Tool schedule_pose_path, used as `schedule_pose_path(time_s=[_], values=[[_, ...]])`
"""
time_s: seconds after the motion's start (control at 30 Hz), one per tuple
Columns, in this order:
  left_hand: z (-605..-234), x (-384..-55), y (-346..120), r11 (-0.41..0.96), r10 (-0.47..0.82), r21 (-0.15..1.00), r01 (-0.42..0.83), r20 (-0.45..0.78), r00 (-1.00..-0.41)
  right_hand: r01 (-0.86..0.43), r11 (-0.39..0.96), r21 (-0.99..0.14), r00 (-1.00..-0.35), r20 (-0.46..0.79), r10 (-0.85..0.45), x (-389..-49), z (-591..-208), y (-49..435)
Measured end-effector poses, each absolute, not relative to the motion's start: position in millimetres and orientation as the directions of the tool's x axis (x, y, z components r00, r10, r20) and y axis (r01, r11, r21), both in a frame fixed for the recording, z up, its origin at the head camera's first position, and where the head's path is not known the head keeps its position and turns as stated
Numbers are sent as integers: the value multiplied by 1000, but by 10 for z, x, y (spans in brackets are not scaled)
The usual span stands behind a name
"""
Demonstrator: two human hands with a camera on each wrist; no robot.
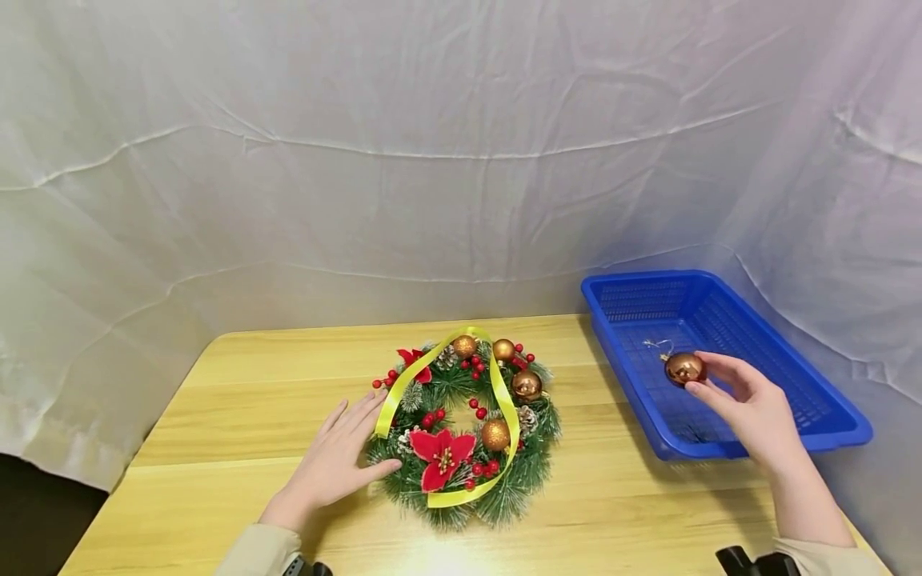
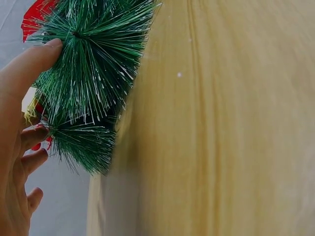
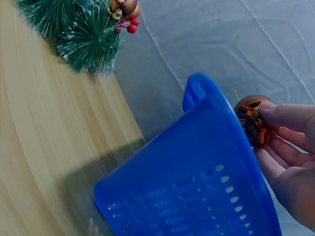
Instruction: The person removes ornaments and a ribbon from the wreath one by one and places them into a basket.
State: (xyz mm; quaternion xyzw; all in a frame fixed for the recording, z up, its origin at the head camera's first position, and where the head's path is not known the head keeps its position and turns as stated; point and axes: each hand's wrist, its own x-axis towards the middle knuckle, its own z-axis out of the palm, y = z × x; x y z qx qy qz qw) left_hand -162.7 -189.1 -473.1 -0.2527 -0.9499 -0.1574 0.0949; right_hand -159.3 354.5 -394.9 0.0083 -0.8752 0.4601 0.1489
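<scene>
A green Christmas wreath [image 1: 529,472] lies on the table, dressed with red poinsettias [image 1: 441,458], red berries, pine cones and several gold and bronze balls. A yellow ribbon [image 1: 510,412] loops loosely over it. My left hand [image 1: 338,460] rests at the wreath's left edge, fingers spread and straight, thumb against the needles in the left wrist view. Over the blue basket [image 1: 627,392], my right hand [image 1: 752,408] pinches a shiny bronze Christmas ball [image 1: 684,369] between thumb and fingers. A thin hanging loop sticks up from the ball's cap.
The basket stands at the table's right side, its rim close under my right hand. Pale grey cloth [image 1: 403,216] hangs behind the wooden table [image 1: 238,400] and along both sides. Dark space shows past the table's left edge.
</scene>
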Motion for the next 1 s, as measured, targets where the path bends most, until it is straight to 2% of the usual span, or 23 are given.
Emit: schedule_pose_path(time_s=[0.47, 1.0], values=[[-4744, -1637, -1895, 827, 451, 247, 506, 248, -858, -68, 662, -747, -980, 174, 95, -1670, -4004, 3640], [-4725, -1638, -1891, 819, 455, 254, 514, 259, -852, -16, 679, -734, -1000, 19, -3, -2008, -4009, 3699]])
